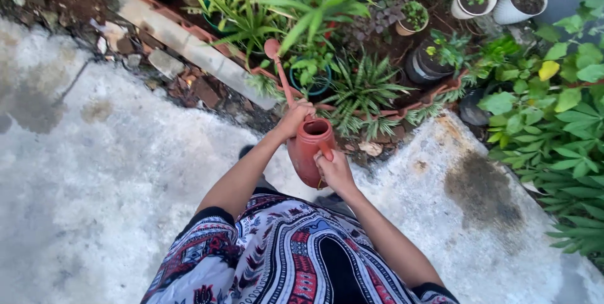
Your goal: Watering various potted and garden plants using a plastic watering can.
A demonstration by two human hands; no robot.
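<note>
Both-handed: red watering can [308,153] w/ left hand [293,118] fingers round spout base, right hand [333,169] fingers clamped on handle.

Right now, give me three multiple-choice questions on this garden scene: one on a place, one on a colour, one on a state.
1. Where does the long thin spout of the watering can point?
A. at the green plants in the bed
B. at the concrete floor
C. at the person's feet

2. What colour is the plastic watering can?
A. blue
B. terracotta red
C. white

3. How is the can held?
A. one hand only
B. set down on the ground
C. both hands on it

Answers:
1 A, the spout reaches over the brick edging into the leaves.
2 B, its body is reddish brown.
3 C, the left hand grips near the spout base and the right hand holds the handle.
</note>
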